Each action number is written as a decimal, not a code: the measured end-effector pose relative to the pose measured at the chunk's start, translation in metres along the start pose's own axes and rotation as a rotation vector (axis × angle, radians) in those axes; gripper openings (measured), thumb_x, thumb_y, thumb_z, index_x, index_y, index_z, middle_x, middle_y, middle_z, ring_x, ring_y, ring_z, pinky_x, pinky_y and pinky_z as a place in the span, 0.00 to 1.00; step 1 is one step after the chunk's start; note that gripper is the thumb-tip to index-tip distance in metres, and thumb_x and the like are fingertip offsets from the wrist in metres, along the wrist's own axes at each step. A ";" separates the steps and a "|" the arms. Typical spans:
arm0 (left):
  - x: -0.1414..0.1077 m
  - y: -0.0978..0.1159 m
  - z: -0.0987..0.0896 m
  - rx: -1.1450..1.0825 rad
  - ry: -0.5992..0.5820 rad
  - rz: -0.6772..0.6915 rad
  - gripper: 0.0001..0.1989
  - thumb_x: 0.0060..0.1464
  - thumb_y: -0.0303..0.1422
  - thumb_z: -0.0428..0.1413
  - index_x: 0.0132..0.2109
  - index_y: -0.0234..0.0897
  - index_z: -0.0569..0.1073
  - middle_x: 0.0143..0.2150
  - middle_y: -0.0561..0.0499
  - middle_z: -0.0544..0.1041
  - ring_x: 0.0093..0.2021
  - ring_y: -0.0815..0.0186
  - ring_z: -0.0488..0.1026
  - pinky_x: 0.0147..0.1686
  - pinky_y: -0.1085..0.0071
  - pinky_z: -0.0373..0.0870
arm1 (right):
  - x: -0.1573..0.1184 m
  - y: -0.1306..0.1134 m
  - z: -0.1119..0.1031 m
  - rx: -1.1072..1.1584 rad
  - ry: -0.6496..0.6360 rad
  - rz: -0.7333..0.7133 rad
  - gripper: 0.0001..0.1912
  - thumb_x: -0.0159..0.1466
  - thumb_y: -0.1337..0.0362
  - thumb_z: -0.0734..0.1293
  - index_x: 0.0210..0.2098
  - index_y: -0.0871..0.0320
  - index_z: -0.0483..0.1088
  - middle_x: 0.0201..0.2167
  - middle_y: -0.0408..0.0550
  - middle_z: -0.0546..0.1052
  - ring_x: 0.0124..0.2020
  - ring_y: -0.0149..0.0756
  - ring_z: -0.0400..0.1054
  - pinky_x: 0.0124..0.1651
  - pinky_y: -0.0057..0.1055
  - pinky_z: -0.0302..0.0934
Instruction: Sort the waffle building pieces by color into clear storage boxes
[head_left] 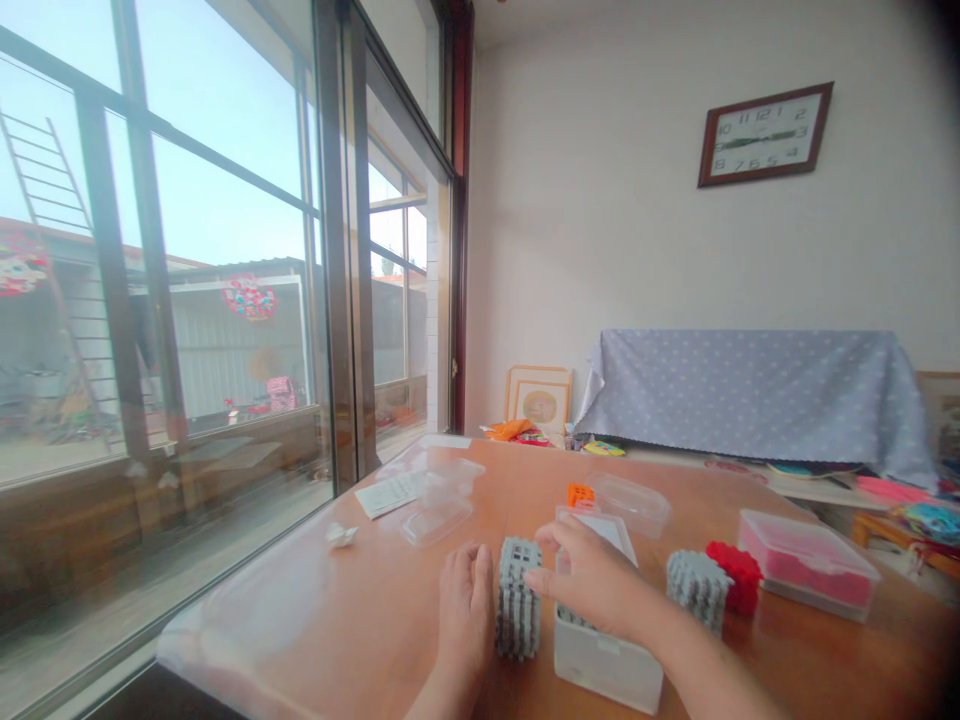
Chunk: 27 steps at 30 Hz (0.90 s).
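Both hands (465,600) (592,575); grey stack (518,605) between

"Where does the one view look from?"
"The person's head, at the near side of the counter (409,600), above its top."
"Facing which way?"
"Forward and down, towards the corner where the window (225,190), filling the left of the frame, meets the pale wall (585,200) at upper middle and right."
"How near?"
"Close to the left hand (465,595) and right hand (589,570), low in the middle; their forearms come in from the bottom edge. The clock (766,135), upper right, is well beyond."
"Does it sit square?"
"The clock appears aslant, and dark shading cuts the upper right corner."
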<state>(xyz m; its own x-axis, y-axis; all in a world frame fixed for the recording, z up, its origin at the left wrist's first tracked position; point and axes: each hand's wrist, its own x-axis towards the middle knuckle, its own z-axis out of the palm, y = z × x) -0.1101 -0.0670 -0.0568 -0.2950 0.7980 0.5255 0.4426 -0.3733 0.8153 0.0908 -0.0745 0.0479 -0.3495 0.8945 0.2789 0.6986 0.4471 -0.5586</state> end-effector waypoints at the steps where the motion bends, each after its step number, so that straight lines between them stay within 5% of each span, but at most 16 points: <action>1: 0.000 0.000 0.000 0.002 -0.003 0.000 0.19 0.69 0.46 0.44 0.44 0.39 0.74 0.44 0.46 0.77 0.48 0.56 0.72 0.50 0.60 0.65 | 0.001 0.000 0.002 -0.001 0.006 0.003 0.19 0.58 0.52 0.71 0.47 0.52 0.74 0.47 0.47 0.75 0.47 0.42 0.70 0.47 0.33 0.62; 6: 0.001 -0.003 0.001 0.004 -0.002 -0.004 0.20 0.69 0.46 0.44 0.44 0.39 0.74 0.44 0.46 0.77 0.48 0.56 0.72 0.51 0.59 0.65 | 0.004 -0.001 0.006 0.010 0.061 -0.005 0.15 0.57 0.55 0.72 0.41 0.53 0.73 0.42 0.45 0.76 0.41 0.38 0.70 0.44 0.32 0.61; 12: 0.001 -0.004 0.002 0.022 0.026 0.014 0.20 0.69 0.45 0.44 0.43 0.40 0.75 0.43 0.47 0.77 0.47 0.57 0.72 0.50 0.60 0.66 | -0.002 0.021 -0.016 0.046 0.122 0.040 0.20 0.57 0.55 0.71 0.47 0.52 0.72 0.44 0.45 0.76 0.42 0.39 0.70 0.43 0.32 0.61; 18: 0.002 -0.007 0.003 0.030 0.044 0.013 0.19 0.69 0.45 0.45 0.45 0.40 0.75 0.44 0.46 0.78 0.48 0.56 0.73 0.51 0.59 0.67 | -0.018 0.050 -0.029 -0.090 0.000 0.141 0.13 0.55 0.61 0.70 0.40 0.54 0.71 0.31 0.41 0.75 0.32 0.36 0.69 0.33 0.29 0.54; 27: 0.002 -0.009 0.001 0.018 0.002 0.005 0.19 0.69 0.46 0.45 0.46 0.40 0.75 0.47 0.45 0.78 0.50 0.55 0.72 0.53 0.57 0.66 | -0.019 0.053 -0.008 -0.243 -0.102 0.183 0.08 0.50 0.67 0.69 0.31 0.55 0.70 0.27 0.41 0.75 0.29 0.34 0.67 0.29 0.28 0.44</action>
<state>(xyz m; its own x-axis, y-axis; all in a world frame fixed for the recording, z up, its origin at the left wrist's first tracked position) -0.1135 -0.0613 -0.0635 -0.2942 0.7950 0.5304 0.4591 -0.3692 0.8080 0.1398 -0.0681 0.0189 -0.2562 0.9609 0.1047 0.8802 0.2767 -0.3856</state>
